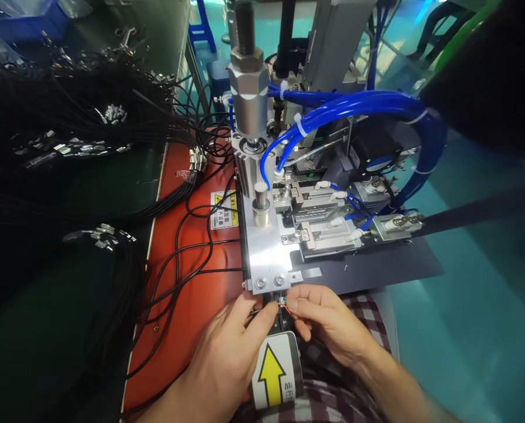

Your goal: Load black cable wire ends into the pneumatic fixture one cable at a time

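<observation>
At the front end of a metal machine (266, 258), both hands work close together. My left hand (227, 341) is closed in a pinch, with a thin black cable (254, 313) between thumb and fingers. Fine coloured wires (283, 302), some of them red and green, fan out at the cable's end between the hands. The fingertips of my right hand (326, 314) are pinched on these wires. Just below the hands is a white label with a yellow arrow (272, 376). Fingers hide part of the wires and the machine's front edge.
Bundles of black cables with shiny metal ends (106, 235) lie at the left. Several loose cables cross the orange-red surface (192, 335). Thick blue air hoses (377, 106) arch over the machine's small cylinders (328, 238). A blue bin (29, 26) stands at the far left.
</observation>
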The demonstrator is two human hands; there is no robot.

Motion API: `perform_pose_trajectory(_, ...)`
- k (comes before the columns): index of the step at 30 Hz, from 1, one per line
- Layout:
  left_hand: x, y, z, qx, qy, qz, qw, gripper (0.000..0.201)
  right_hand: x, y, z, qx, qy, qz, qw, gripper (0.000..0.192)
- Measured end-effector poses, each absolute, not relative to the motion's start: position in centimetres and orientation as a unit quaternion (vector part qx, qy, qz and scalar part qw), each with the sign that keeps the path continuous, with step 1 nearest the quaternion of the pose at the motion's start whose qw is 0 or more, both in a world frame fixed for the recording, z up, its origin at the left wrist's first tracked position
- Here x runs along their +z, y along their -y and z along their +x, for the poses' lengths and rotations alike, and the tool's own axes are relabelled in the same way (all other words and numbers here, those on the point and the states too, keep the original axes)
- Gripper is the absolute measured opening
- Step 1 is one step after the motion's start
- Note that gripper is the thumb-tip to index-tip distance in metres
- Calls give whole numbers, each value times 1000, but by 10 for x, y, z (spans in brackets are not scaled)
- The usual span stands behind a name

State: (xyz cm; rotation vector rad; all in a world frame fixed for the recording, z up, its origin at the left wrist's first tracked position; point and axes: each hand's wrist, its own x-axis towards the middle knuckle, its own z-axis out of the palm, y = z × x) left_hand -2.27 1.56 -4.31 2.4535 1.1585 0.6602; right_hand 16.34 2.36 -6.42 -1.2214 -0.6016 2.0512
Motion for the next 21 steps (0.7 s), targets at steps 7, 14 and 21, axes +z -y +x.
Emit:
perform_pose_trajectory(7,-49,-13,-23,238,-415,859,185,37,-48,-19,160,638,392,-588,307,14)
perform_pose_trajectory(14,-46,-14,-23,232,-410,862,187,34,-46,-20,160,693,334,-555,317,24)
perform_pose_trajectory(21,-46,-14,-22,240,-409,862,180,30,-55,-19,157,661,371,-566,324,21)
